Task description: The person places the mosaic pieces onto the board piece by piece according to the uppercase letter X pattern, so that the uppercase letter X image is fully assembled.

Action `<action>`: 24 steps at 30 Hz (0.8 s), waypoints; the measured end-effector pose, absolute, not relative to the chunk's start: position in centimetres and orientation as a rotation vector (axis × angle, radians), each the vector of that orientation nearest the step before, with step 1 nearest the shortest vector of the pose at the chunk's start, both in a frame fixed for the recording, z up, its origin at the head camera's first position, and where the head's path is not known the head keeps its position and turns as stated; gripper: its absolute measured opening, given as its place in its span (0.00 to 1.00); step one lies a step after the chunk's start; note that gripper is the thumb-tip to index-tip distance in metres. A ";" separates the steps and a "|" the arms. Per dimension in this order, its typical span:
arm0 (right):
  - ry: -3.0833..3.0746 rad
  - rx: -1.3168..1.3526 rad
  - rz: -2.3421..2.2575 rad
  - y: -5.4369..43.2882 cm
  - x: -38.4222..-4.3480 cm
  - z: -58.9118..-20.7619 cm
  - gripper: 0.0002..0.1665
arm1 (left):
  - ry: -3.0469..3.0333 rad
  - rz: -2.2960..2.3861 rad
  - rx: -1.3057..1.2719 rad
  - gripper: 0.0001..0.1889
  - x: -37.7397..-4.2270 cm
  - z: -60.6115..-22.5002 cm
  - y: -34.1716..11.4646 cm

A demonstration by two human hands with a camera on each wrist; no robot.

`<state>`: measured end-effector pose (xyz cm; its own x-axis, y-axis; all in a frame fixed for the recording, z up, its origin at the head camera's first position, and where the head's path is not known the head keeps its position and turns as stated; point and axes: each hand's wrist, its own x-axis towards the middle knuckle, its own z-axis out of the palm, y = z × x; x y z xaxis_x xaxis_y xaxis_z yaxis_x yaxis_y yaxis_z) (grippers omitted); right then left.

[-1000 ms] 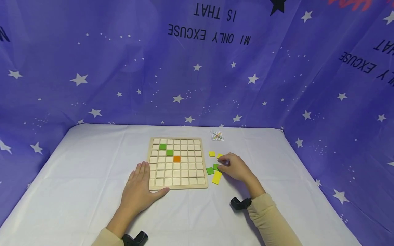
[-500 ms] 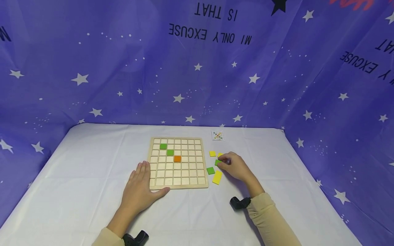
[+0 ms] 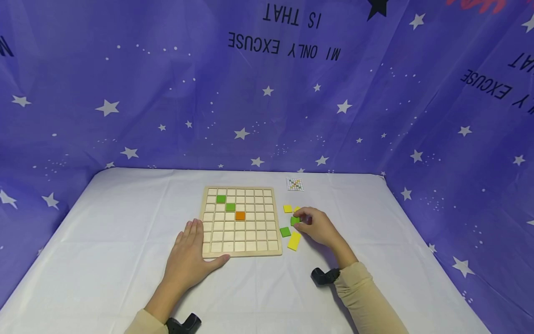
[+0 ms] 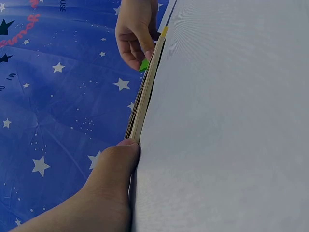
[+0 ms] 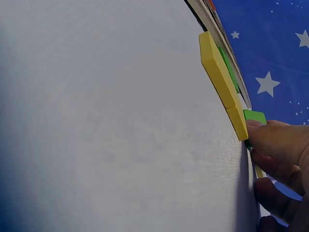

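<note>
Thumb and fingers of the right hand (image 3: 319,227) pinch a green tile (image 3: 295,221) at their tips, just right of the wooden board (image 3: 256,226), though whether the tile clears the cloth (image 3: 359,199) is hard to tell. Two touching yellow tiles (image 3: 294,241) lie on its near side, while the left hand (image 3: 187,257) rests with straight fingers along the board's left edge, thumb at the near edge
</note>
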<state>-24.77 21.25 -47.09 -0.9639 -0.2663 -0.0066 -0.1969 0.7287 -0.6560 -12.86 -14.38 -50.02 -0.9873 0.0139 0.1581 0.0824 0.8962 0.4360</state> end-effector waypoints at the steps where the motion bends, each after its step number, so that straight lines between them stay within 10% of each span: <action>1: 2.818 -0.379 -1.072 21.2 -24.8 -47.1 0.15 | -2.913 -0.679 -0.074 0.69 -12.8 -50.0 -14.4; 24: 2.647 -0.573 -1.366 13.4 -23.9 -46.0 0.09 | -2.901 -0.671 -0.076 0.69 -12.7 -49.8 -14.3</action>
<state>-23.88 13.44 -45.98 -0.9231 -0.3771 0.0755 -0.2801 0.5245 -0.8040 -12.74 -14.32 -49.82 -0.9855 0.0129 0.1691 0.0859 0.8978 0.4320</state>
